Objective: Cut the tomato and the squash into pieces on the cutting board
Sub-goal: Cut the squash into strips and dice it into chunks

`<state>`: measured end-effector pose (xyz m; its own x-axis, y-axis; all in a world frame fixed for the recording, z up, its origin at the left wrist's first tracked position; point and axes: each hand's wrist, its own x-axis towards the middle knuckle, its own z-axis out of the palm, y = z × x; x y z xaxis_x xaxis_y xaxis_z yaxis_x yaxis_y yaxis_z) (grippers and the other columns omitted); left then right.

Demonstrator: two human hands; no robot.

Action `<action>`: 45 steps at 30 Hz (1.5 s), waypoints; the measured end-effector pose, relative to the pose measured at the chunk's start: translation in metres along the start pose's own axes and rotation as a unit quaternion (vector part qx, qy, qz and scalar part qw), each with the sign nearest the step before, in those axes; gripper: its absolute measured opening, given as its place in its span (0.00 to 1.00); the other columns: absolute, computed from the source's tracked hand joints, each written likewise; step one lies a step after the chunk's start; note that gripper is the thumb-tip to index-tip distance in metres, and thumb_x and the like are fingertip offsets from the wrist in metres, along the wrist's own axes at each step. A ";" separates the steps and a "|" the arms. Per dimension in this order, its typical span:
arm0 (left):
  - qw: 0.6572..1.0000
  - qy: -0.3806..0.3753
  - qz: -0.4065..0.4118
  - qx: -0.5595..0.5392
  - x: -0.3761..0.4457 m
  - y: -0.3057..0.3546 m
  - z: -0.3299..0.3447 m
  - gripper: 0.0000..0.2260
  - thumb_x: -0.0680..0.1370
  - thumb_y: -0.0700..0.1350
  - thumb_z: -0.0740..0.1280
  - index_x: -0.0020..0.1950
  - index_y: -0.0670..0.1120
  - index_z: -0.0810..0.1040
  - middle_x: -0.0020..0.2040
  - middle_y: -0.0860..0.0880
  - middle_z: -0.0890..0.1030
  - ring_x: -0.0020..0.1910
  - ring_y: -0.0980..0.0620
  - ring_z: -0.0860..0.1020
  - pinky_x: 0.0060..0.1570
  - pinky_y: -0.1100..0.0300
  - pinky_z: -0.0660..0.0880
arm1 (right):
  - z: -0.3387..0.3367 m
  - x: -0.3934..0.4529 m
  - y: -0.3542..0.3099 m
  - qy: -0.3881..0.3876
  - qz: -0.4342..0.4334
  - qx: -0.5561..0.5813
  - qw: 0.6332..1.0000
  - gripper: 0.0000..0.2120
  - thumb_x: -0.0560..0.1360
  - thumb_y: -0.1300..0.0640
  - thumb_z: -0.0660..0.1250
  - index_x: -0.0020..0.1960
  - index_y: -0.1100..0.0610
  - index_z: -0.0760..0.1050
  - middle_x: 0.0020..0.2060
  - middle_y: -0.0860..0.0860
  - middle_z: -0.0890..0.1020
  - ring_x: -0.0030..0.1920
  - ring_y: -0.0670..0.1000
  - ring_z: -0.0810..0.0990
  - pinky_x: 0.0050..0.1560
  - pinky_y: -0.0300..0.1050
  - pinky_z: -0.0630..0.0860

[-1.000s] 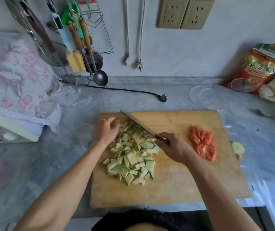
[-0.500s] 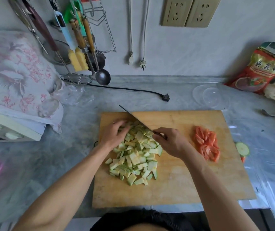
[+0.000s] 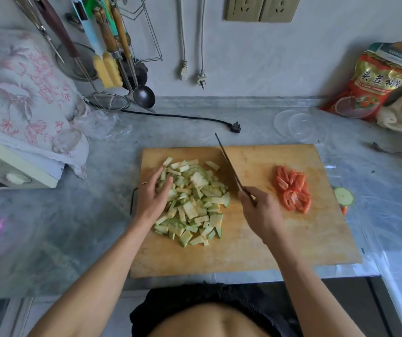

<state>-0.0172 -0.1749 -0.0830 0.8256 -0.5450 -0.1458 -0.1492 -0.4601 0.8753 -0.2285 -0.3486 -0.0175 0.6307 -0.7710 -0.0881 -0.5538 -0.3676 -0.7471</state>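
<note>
On the wooden cutting board (image 3: 280,244), the left hand (image 3: 151,193) rests flat-fingered against the pale-green chopped squash pile (image 3: 194,201); the right hand (image 3: 259,210) grips a thin-bladed knife (image 3: 229,164); red tomato slices (image 3: 292,192) lie right.

Knife handle (image 3: 250,197) inside right hand (image 3: 259,211).

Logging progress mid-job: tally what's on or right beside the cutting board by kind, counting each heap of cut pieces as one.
Heaps of cut squash pieces: 1
Heaps of cut tomato pieces: 1
Knives: 1, gripped by the right hand
Round squash slices off the cutting board, right edge: 1
Total: 4
</note>
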 end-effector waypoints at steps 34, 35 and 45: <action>0.748 -0.048 0.481 0.456 -0.085 0.003 0.068 0.25 0.80 0.59 0.62 0.74 0.51 0.68 0.78 0.42 0.60 0.78 0.40 0.57 0.74 0.35 0.50 | 0.009 -0.082 -0.011 -0.024 0.098 0.168 0.981 0.08 0.82 0.51 0.59 0.49 0.48 0.76 0.27 0.53 0.76 0.25 0.51 0.71 0.24 0.50 0.72; 0.731 -0.047 0.489 0.474 -0.081 0.000 0.068 0.24 0.80 0.58 0.63 0.74 0.51 0.68 0.76 0.41 0.66 0.76 0.40 0.62 0.74 0.36 0.54 | 0.008 -0.083 -0.011 -0.025 0.102 0.171 0.980 0.08 0.82 0.51 0.59 0.49 0.48 0.76 0.27 0.53 0.76 0.24 0.51 0.71 0.24 0.49 0.71; 0.829 -0.037 0.407 0.383 -0.079 0.027 0.071 0.15 0.79 0.53 0.64 0.62 0.50 0.81 0.69 0.43 0.75 0.73 0.41 0.68 0.74 0.39 0.58 | -0.010 -0.079 0.001 -0.023 0.106 0.201 0.973 0.09 0.82 0.51 0.59 0.48 0.52 0.77 0.28 0.54 0.75 0.25 0.53 0.71 0.24 0.45 0.71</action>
<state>-0.1256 -0.1939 -0.0811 0.2510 -0.9218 0.2953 -0.9648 -0.2136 0.1532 -0.2847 -0.2929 -0.0047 0.5537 -0.7802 -0.2909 -0.4220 0.0383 -0.9058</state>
